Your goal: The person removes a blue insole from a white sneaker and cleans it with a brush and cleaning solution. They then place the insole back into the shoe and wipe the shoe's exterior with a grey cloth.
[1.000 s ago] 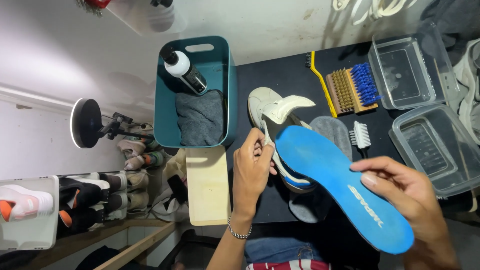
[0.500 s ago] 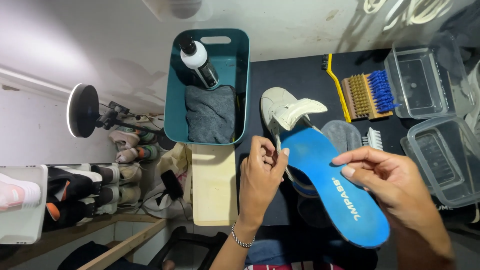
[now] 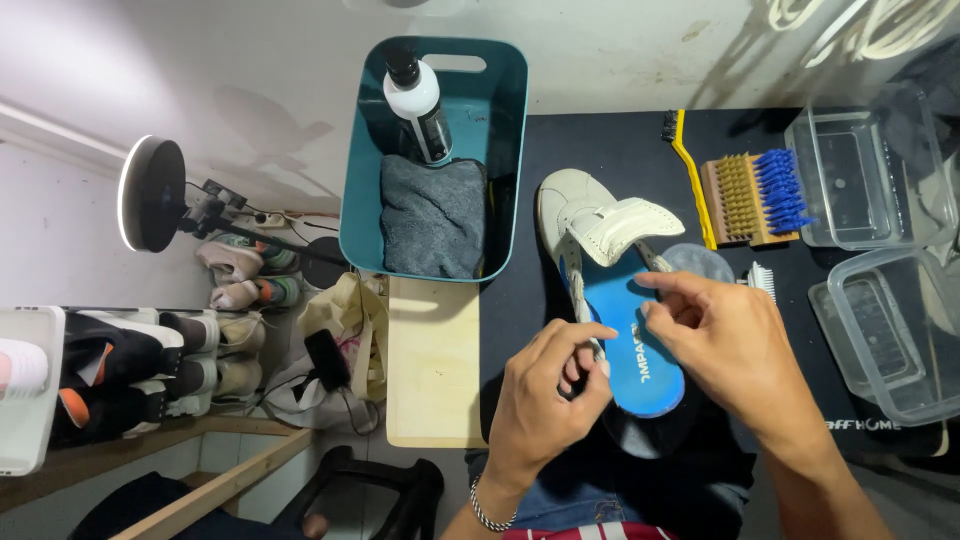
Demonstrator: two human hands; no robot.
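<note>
A cream shoe (image 3: pixel 575 215) lies on the black mat (image 3: pixel 620 150), its tongue flap (image 3: pixel 625 228) folded up. A blue insole (image 3: pixel 630 335) sits partly inside the shoe, its heel end sticking out toward me. My left hand (image 3: pixel 545 400) pinches the shoe's left side wall near the heel. My right hand (image 3: pixel 735 355) rests its fingertips on the insole's right edge, pressing it down. A grey insole (image 3: pixel 700 262) lies under the shoe at the right.
A teal bin (image 3: pixel 500 120) holds a spray bottle (image 3: pixel 420 100) and a grey cloth (image 3: pixel 432 215). A yellow-handled brush (image 3: pixel 690 175), a wooden brush with blue bristles (image 3: pixel 760 195) and clear plastic tubs (image 3: pixel 870 175) lie on the right. A wooden board (image 3: pixel 432 365) sits left of the mat.
The blue insole, held up in my right hand a second ago, has gone down into the shoe. My right hand has moved left onto it; my left hand has dropped to the shoe's side.
</note>
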